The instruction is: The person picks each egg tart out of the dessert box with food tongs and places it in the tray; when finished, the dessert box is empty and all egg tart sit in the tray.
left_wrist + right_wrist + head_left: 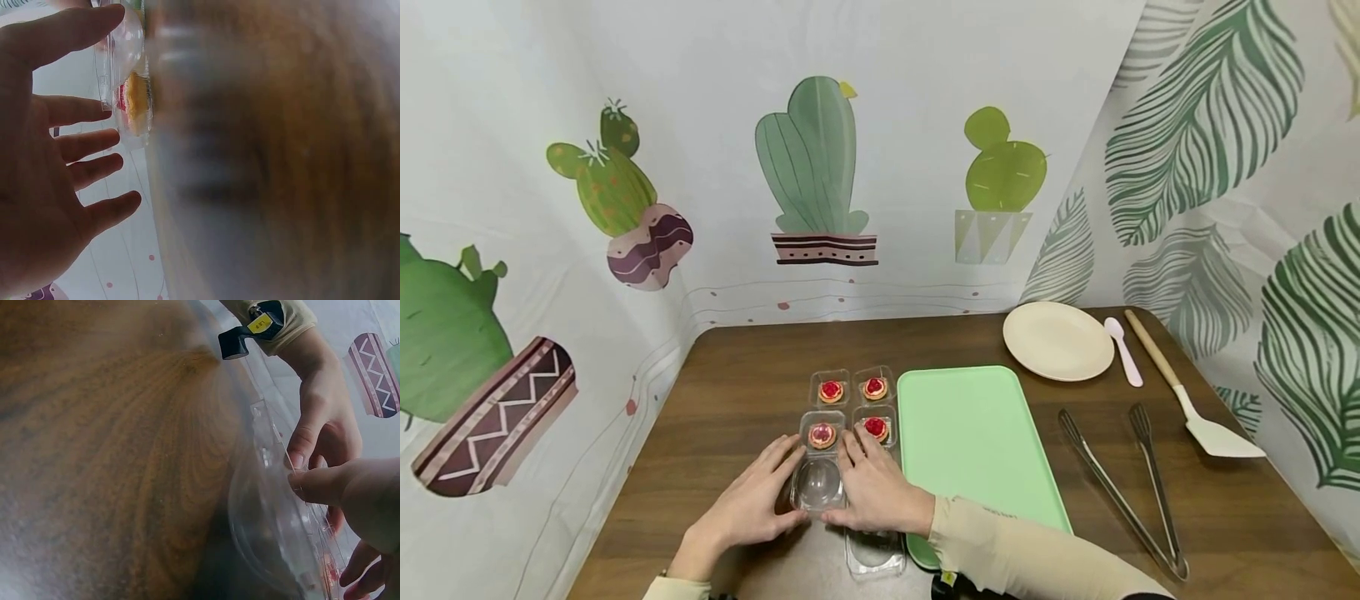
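Observation:
A clear plastic container lies open between the two hands, with a red-topped tart in its far half and its domed clear lid folded toward the person. My left hand is at the left side, fingers spread and fairly straight, thumb and fingertips right at the plastic edge. On the opposite side, my right hand lies along the edge, its fingers reaching forward beside the tart. Both thumbs meet the lid's near rim in the right wrist view. Another clear container is partly hidden under the right wrist.
More red tarts, a back-left tart, a back-right tart and a front-right tart, sit in clear containers. Rightward are a green tray, a cream plate, a pink spoon, metal tongs and a spatula.

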`<move>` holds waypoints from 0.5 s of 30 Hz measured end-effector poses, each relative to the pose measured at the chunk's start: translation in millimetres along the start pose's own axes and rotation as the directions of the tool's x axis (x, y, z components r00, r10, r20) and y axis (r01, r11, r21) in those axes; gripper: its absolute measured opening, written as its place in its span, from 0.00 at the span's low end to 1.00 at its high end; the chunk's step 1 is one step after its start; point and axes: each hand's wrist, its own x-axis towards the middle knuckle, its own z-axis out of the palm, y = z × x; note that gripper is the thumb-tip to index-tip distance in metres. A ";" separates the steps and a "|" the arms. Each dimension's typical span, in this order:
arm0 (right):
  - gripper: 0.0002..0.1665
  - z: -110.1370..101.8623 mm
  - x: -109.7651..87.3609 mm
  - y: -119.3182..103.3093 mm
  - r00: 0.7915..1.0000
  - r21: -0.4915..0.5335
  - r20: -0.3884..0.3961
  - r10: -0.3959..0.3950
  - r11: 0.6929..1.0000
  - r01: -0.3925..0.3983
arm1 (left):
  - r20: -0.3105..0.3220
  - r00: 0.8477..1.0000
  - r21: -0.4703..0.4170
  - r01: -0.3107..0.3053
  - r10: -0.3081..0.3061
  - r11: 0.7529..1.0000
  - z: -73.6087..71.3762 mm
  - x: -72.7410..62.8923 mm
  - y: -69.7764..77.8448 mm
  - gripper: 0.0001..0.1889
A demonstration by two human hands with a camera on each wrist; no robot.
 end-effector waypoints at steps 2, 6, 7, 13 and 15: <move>0.62 0.5 -0.5 -0.3 1.000 -0.007 0.000 -0.005 1.000 0.005 | -0.002 1.000 0.005 -0.003 0.003 1.000 0.6 -0.7 0.3 0.48; 0.62 1.0 -1.4 0.1 1.000 -0.018 0.004 -0.015 1.000 0.015 | -0.011 1.000 0.012 -0.001 0.001 1.000 2.4 -2.0 0.0 0.49; 0.61 1.1 -1.4 0.5 1.000 -0.019 0.002 -0.021 1.000 0.021 | -0.011 1.000 0.009 0.003 -0.003 1.000 2.6 -2.3 0.1 0.49; 0.56 -4.6 -1.4 4.8 0.995 -0.025 -0.070 -0.072 0.997 0.071 | -0.020 1.000 -0.009 0.019 -0.019 1.000 -1.4 -2.6 -0.4 0.49; 0.53 -7.7 -0.6 6.9 0.991 -0.011 -0.104 -0.079 0.997 0.078 | -0.040 0.999 -0.011 0.008 -0.008 1.000 -3.4 -1.0 -1.7 0.49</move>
